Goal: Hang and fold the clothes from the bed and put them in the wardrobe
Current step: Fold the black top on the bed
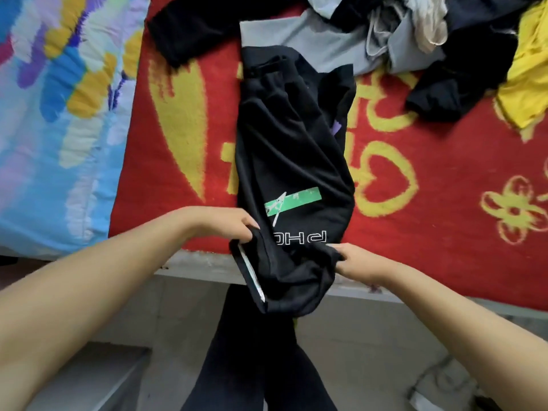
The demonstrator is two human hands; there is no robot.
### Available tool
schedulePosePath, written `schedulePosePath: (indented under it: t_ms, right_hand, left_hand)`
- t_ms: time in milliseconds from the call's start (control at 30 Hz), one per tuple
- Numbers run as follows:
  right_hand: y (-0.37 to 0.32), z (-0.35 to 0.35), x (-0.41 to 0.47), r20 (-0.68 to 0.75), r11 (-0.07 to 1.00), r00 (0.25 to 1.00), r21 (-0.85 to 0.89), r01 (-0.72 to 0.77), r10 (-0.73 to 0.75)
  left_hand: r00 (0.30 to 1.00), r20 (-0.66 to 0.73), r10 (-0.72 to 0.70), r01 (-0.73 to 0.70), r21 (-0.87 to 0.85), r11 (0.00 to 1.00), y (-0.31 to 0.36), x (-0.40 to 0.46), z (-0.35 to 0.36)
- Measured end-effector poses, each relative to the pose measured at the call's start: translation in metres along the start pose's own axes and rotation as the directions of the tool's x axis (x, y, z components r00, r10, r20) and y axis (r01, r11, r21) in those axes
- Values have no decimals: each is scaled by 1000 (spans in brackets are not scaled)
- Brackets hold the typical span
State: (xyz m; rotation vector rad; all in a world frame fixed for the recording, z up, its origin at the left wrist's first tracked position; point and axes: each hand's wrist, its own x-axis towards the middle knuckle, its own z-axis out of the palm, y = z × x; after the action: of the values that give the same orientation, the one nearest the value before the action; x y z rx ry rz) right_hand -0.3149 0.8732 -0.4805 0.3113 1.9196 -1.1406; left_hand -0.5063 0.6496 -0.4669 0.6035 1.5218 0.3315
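Both hands pinch black shirt (292, 161) at its near end: left hand (229, 225) on left edge, right hand (354, 261) on right edge. Shirt runs lengthwise toward 12 o'clock on bed (415, 203), soft knit, narrow folded strip, green bar print, white letters. Fuzzy red blanket with yellow hearts. Rumpled pile (430, 40) at 1 o'clock.

A red blanket (184, 137) with yellow hearts covers the bed; a blue patterned quilt (53, 120) lies alongside; pale, possibly tiled floor (178, 315) below.
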Motion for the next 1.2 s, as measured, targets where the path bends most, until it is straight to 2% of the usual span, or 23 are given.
schedulePosePath:
  t_ms: [100,167,200,267,300,333,367,400,433,467,500,533,567,633,667,800,867,933,1000,1067,1133,1200]
  right_hand:
    - [-1,-31,24,-198,918,966,390,-76,164]
    - [-2,-44,48,-383,867,870,488,-95,311]
    - [-4,-45,58,-475,854,796,512,-98,376]
    - [-12,-42,69,-609,857,668,509,-84,428]
    - [-17,-36,68,-706,911,606,406,-81,368]
    - [-21,-28,66,-807,974,546,202,-100,224]
    - [-25,-17,63,-850,991,526,-46,-124,26]
    - [-27,-5,61,-817,949,549,-288,-125,-176]
    - [-27,5,61,-711,862,622,-495,-111,-329]
    - [-25,13,61,-569,762,724,-641,-92,-391]
    - [-20,18,62,-444,678,823,-728,-102,-353]
    - [-12,19,65,-371,623,893,-769,-141,-255]
    - [-5,16,70,-358,598,920,-777,-199,-159]
    - [1,4,82,-401,583,915,-756,-298,-52]
    - [-1,-2,87,-407,580,913,-750,-317,-28]
    - [-18,-13,92,-314,639,948,-719,-273,52]
    - [-29,-21,83,-210,691,970,-684,-233,119]
    - [-42,-32,71,-24,764,983,-626,-156,182]
    - [-58,-49,55,188,836,960,-543,-75,208]
    - [-73,-71,42,317,911,928,-410,-54,197]
    - [-87,-100,39,329,966,928,-240,-96,174]
    - [-91,-135,48,190,979,969,-160,-127,156]
  left_hand:
    - [943,-306,-132,18,-348,937,-1,21,-41]
    - [845,-481,-233,-66,-527,848,-3,43,-63]
    - [784,-558,-274,-89,-537,839,-5,53,-68]
    - [623,-734,-271,4,-343,939,-8,68,-68]
    - [535,-829,-162,70,-147,987,-7,67,-58]
    - [454,-891,28,115,90,989,-6,67,-45]
    - [422,-873,246,147,334,931,-6,68,-28]
    - [433,-790,434,149,537,830,-5,68,-8]
    - [515,-658,549,130,693,709,-7,69,10]
    - [639,-535,554,111,776,621,-11,71,26]
    - [753,-463,467,122,796,594,-17,75,38]
    - [830,-449,330,181,777,603,-23,81,45]
    - [856,-476,204,256,732,632,-28,86,47]
    - [840,-542,41,365,619,695,-31,95,40]
    - [829,-558,11,390,593,704,-28,98,35]
    - [879,-477,2,346,641,685,-16,94,21]
    - [940,-332,-74,276,618,736,-10,82,12]
    - [983,-108,-150,185,521,833,-2,63,2]
    - [985,89,-150,93,460,883,10,42,-12]
    - [966,199,-165,75,395,915,24,23,-34]
    - [959,193,-206,145,291,946,34,15,-65]
    - [983,28,-181,171,212,962,40,21,-101]
